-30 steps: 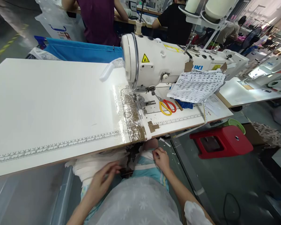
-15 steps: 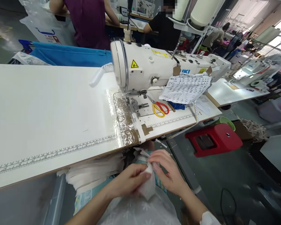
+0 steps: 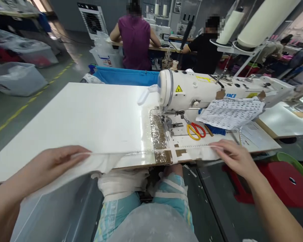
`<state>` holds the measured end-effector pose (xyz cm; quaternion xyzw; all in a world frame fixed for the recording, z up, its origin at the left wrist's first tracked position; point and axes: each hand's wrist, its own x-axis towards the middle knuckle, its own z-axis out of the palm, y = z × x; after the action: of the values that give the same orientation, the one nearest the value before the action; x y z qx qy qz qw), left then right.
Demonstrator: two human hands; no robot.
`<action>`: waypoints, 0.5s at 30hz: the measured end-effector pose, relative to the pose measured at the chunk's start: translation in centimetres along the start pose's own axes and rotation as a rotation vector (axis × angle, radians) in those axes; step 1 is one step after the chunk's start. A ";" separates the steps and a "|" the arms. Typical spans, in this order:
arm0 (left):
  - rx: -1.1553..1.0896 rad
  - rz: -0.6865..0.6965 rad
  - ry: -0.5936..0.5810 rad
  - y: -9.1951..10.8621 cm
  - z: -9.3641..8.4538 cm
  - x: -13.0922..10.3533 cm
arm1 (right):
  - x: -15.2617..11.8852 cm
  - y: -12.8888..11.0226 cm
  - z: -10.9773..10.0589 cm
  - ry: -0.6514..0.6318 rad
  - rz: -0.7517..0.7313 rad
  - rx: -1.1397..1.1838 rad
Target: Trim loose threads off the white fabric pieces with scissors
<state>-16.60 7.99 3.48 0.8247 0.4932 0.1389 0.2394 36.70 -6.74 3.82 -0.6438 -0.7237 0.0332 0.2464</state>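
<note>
A piece of thin white fabric (image 3: 104, 162) hangs from a narrow edge pulled straight across the front of the sewing table. Its left end is pinched between the thumb and fingers of my left hand (image 3: 59, 163). My right hand (image 3: 233, 156) pinches the other end, at the right by the table's front edge. Behind the stretched edge stands a white sewing machine (image 3: 184, 90). Scissors (image 3: 195, 130) with one yellow and one red handle lie beside its needle area. White cloth (image 3: 120, 185) is bunched over my lap below the table.
The white tabletop (image 3: 101, 116) spreads left of the machine. A paper sheet with writing (image 3: 232, 112) hangs on the machine's front. A red stool-like object (image 3: 280, 183) and a green basket (image 3: 291, 163) are at lower right. Two people sit working beyond the blue cloth bin (image 3: 127, 76).
My hands, close together over my lap with the crumpled white fabric, have moved far apart and up to the table edge, drawing the fabric straight. The view has shifted left and upward.
</note>
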 end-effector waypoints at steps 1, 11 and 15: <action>0.132 0.015 0.135 -0.7 -0.4 -0.1 | 0.3 0.7 0.4 0.154 -0.053 -0.118; 0.443 -0.040 0.437 -5.7 7.5 -3.8 | -3.1 4.5 8.5 0.262 -0.303 -0.452; 0.435 -0.131 0.545 -3.5 10.7 -4.8 | -4.5 3.8 9.8 0.302 -0.219 -0.394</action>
<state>-16.56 2.37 -7.46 0.7558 0.6087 0.2298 -0.0740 36.52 -7.69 -7.59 -0.5948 -0.7365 -0.2318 0.2237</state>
